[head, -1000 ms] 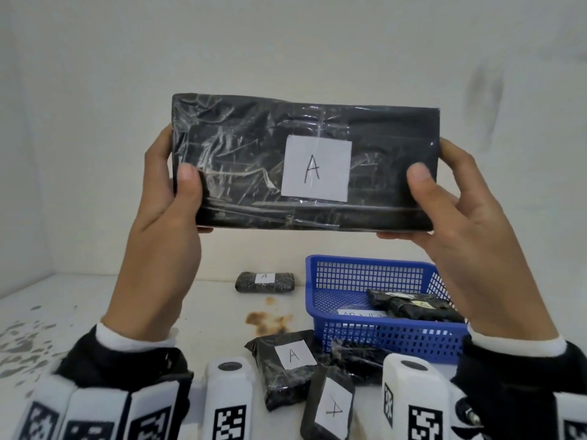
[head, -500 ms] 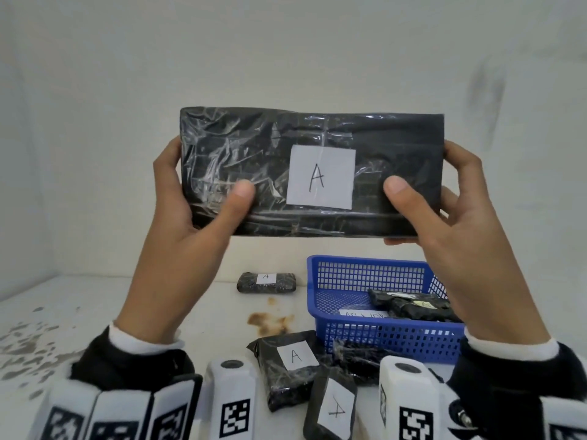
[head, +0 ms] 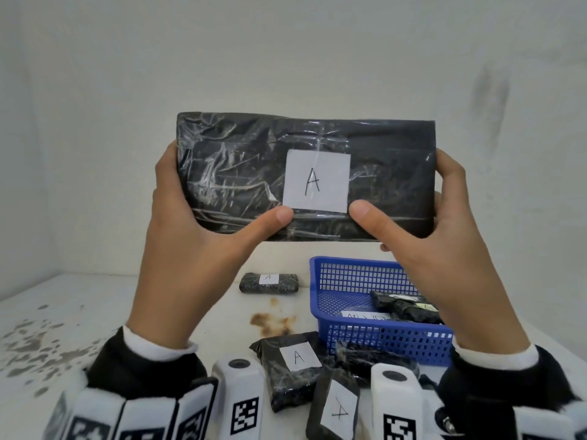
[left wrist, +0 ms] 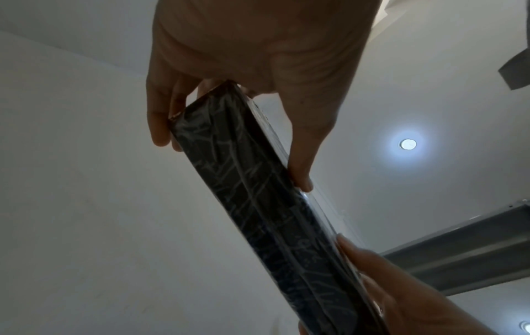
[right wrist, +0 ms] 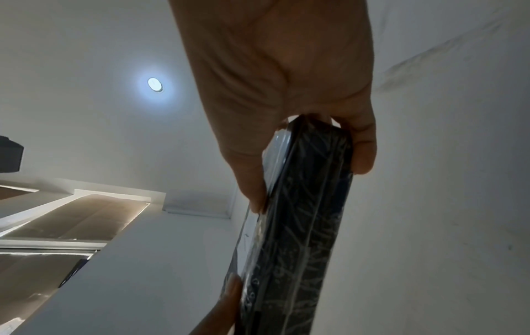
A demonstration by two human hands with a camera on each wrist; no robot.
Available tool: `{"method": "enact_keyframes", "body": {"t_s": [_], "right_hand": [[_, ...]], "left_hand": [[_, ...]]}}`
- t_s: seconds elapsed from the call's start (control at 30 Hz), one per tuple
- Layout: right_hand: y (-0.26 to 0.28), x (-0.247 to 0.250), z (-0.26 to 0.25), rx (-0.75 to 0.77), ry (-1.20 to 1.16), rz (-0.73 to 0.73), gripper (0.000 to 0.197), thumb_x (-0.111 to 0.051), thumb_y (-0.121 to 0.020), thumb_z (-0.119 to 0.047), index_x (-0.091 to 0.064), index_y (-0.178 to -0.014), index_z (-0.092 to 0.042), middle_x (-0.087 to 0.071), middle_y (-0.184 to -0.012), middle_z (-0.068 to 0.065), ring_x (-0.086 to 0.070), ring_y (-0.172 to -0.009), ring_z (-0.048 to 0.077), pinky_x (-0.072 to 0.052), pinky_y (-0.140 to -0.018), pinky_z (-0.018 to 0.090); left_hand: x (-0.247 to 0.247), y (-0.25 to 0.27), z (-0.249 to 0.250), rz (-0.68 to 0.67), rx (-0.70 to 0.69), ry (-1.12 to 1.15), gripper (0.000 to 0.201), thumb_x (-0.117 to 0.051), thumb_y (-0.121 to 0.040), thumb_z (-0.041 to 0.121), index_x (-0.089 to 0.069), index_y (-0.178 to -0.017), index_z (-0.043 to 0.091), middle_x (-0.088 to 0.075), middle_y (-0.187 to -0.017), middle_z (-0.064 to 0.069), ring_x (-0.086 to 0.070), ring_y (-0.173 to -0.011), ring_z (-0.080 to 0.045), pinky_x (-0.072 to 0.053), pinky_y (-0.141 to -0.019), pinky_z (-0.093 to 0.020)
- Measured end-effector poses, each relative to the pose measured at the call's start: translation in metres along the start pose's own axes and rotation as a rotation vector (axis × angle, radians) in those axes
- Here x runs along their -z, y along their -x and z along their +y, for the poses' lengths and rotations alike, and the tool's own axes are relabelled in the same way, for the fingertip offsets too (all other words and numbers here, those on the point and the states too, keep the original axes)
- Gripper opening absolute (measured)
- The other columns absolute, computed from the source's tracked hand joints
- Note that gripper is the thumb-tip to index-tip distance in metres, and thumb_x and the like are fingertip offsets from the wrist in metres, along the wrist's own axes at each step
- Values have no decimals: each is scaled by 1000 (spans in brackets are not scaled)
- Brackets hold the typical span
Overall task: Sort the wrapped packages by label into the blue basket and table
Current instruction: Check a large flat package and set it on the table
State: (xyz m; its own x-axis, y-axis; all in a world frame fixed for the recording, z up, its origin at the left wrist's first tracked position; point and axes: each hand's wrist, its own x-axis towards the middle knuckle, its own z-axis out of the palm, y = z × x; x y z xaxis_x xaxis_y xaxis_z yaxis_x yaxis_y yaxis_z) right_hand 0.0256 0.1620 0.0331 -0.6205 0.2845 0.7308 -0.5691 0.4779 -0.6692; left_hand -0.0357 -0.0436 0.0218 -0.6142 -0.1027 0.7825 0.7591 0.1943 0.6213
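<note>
From the head view, the left hand and the right hand grip the two ends of the black wrapped package with label "A", high above the blue basket. In the left wrist view, thumb and fingers clamp its edge. The right wrist view shows the same pinch on the package's other end.

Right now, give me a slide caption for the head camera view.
Both hands, left hand and right hand, hold up a black wrapped package labelled A above the blue basket.
</note>
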Motion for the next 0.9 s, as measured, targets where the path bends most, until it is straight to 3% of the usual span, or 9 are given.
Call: {"method": "enact_keyframes", "body": {"t_s": [0.1, 0.17, 0.33, 0.5, 0.67, 0.77, 0.9], "right_hand": [[0, -2, 1, 12, -18, 10, 91, -79, -64, -50, -31, -141, -46, -68, -107, -22, -67, -93, -9, -55, -77, 10], [0, -3, 2, 1, -19, 20, 91, -78, -63, -52, -31, -140, -47, -67, -104, -26, -67, -93, -9, -56, -77, 14], [0, -3, 4, -5, 12, 42, 95, -81, -61, -54, -29, -140, -45, -64, -103, -28, -65, -92, -14, -51, -71, 4], [0, -2, 5, -8, 44, 80, 94, -83, -59, -56, -29, -136, -46, -62, -105, -28, -62, -90, -18, -46, -68, -1], [-1, -1, 5, 6, 44, 81, 102, -83, -60, -57, -28, -145, -47, -57, -110, -37, -56, -93, -26, -45, -70, -3], [0, -4, 4, 21, 36, 77, 99, -83, -61, -56, -32, -144, -46, -56, -104, -43, -55, -93, -27, -45, -69, -2], [1, -8, 5, 30, 38, 72, 97, -83, -58, -58, -33, -140, -47, -55, -97, -50, -55, -92, -28, -44, -71, -3]], "left_hand": [[-1, 0, 1, 12, 4, 2, 109, -82, -53, 66, -28, -142, 36, -51, -135, 15, -52, -123, -4, -43, -106, -32], [-3, 1, 0, 18, 8, -5, 109, -81, -53, 65, -27, -142, 35, -50, -135, 14, -52, -123, -5, -43, -106, -32], [-9, 4, 2, -4, 48, 10, 111, -77, -50, 63, -20, -140, 34, -51, -127, 21, -53, -112, 10, -39, -87, -7], [-15, 8, 1, 7, 43, -30, 108, -75, -52, 71, -23, -141, 39, -49, -135, 18, -54, -118, -3, -39, -91, -17], [-16, 8, 3, 25, 53, -6, 100, -75, -52, 67, -26, -135, 39, -51, -130, 20, -54, -113, -1, -37, -85, -12], [-18, 8, 4, 42, 67, 4, 99, -75, -50, 67, -28, -132, 38, -50, -127, 20, -53, -113, 0, -34, -81, -6], [-17, 8, 0, 78, 53, -4, 104, -78, -50, 70, -30, -135, 34, -52, -128, 17, -54, -116, -6, -38, -86, -13]]}}
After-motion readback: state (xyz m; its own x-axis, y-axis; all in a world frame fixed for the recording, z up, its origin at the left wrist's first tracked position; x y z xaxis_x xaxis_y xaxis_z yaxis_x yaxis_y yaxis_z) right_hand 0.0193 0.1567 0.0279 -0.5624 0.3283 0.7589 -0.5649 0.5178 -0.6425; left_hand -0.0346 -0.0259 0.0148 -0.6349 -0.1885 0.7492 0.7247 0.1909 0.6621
